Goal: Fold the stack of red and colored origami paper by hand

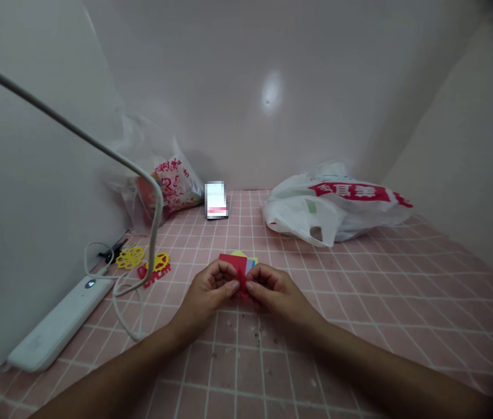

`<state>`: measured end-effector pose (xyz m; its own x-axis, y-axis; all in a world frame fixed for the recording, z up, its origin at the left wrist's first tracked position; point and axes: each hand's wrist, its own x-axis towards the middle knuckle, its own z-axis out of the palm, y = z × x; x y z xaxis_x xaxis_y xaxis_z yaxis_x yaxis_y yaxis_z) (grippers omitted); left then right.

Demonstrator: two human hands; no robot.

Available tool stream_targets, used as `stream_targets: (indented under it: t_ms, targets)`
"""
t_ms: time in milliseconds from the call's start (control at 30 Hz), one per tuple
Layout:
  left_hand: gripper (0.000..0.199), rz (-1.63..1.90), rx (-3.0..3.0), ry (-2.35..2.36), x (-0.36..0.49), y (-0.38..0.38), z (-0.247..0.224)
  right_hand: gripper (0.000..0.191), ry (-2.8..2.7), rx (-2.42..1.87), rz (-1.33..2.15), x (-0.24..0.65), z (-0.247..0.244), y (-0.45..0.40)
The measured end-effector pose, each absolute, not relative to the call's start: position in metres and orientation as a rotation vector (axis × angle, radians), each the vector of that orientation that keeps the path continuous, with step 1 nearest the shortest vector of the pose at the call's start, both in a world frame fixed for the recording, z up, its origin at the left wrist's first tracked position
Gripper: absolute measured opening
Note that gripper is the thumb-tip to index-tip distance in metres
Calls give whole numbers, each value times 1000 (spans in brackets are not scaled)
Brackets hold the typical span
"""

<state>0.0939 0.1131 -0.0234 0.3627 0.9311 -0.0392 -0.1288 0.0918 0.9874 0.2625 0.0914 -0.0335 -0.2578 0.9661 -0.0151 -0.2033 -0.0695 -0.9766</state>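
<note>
My left hand (213, 285) and my right hand (273, 286) meet over the middle of the table, thumbs against fingertips. Between them they pinch a small red paper piece (243, 285), whose outline is blurred and partly covered by the fingers. Just beyond my fingers lie coloured paper sheets: a red sheet (232, 262) in front, with lilac, blue and yellow edges showing to its right. Off to the left are a yellow cutout with round holes (130, 257), another yellow cutout (159, 262) and a red cutout with letter-like shapes (154, 276).
A white power strip (60, 323) runs along the left wall, with a pale cable (156, 221) arching above the table. Behind stand a clear bag with red print (171, 180), a lit phone (216, 199) and a white plastic bag (337, 203). Pink tiled covering (386, 314) spans the table.
</note>
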Motion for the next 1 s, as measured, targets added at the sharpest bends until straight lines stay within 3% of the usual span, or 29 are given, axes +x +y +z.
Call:
stream_targets:
  t_ms: [1000]
  targets:
    - [18, 960, 1271, 868, 92, 109, -21, 30, -1202, -875, 1618, 262, -28, 88]
